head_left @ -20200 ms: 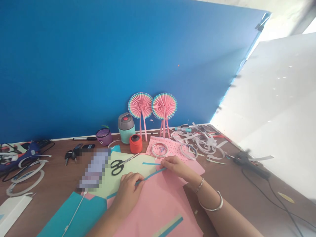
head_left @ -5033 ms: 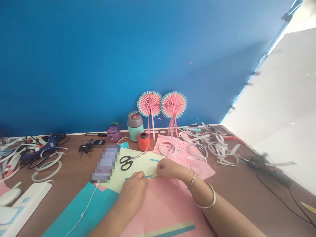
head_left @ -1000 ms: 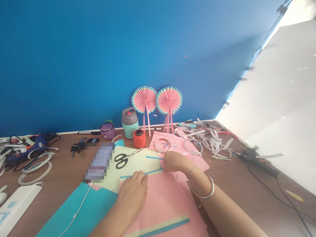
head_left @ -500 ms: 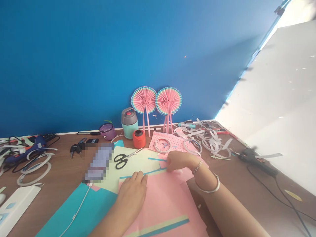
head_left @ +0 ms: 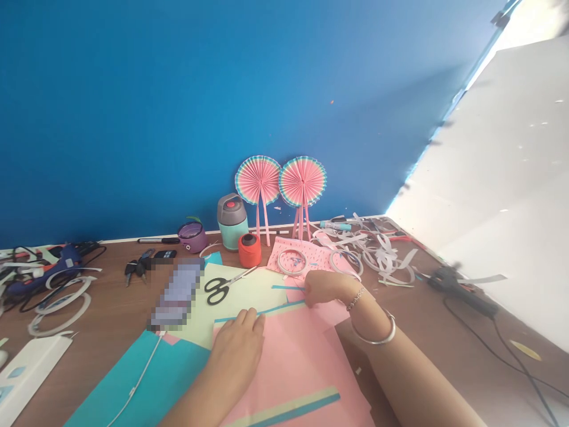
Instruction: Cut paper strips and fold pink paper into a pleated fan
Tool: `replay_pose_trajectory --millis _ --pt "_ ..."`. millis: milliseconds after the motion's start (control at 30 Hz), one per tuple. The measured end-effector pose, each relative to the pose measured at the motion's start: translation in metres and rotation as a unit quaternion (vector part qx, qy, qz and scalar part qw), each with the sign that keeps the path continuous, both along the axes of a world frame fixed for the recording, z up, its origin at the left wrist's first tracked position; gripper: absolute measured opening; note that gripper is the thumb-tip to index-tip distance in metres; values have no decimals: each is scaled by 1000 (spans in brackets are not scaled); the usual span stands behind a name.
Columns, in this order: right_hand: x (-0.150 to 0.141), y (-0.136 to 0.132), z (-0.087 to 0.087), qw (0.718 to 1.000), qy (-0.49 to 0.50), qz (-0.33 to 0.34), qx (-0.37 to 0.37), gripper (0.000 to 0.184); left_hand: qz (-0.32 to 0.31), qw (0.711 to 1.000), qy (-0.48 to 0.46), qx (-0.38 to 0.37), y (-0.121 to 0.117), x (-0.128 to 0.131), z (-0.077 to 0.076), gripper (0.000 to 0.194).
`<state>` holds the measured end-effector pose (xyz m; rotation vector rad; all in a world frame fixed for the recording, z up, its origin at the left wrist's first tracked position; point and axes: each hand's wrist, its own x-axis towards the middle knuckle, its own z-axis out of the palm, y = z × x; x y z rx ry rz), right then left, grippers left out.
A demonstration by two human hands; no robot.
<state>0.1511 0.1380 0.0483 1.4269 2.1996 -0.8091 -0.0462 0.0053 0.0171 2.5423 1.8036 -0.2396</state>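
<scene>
A pink paper sheet [head_left: 293, 356] with blue and pale-yellow bands along its far and near edges lies before me. My left hand [head_left: 240, 350] rests flat on its left side, fingers stretched toward the far blue band [head_left: 280, 308]. At the right end of that band, my right hand [head_left: 324, 289] has its fingers curled together. A loose narrow blue paper strip [head_left: 287, 287] runs into them from the left; the fingertips are partly hidden. Pale-yellow paper [head_left: 249, 290] lies beneath, with black-handled scissors [head_left: 222, 289] on it.
Two pleated pink fans [head_left: 303, 181] stand against the blue wall. Near them are a teal flask [head_left: 233, 228], red thread spool [head_left: 249, 250] and tape rolls [head_left: 292, 261]. White strip scraps [head_left: 382, 249] and a glue gun [head_left: 462, 290] lie right; a phone [head_left: 178, 293] and power strip [head_left: 31, 373] left.
My right hand has shifted slightly right along the far edge, and the loose blue strip has moved right with it. My left hand stays in place.
</scene>
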Motion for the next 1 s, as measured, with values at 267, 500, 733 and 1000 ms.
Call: replay_pose_trajectory --millis 267,500,733,1000 --pt "-11 -8 -2 998 -33 -6 52 29 -1 1000 -15 12 -1 -1 -1 37" --pt "-10 -12 12 999 -14 -32 9 16 21 999 -39 4 1 -1 1 28" --pt "7 -3 16 996 50 -65 -33 13 81 992 -100 8 6 -6 -1 27" --pt "21 2 13 979 200 -40 -20 11 96 975 -197 37 13 -14 -13 33"
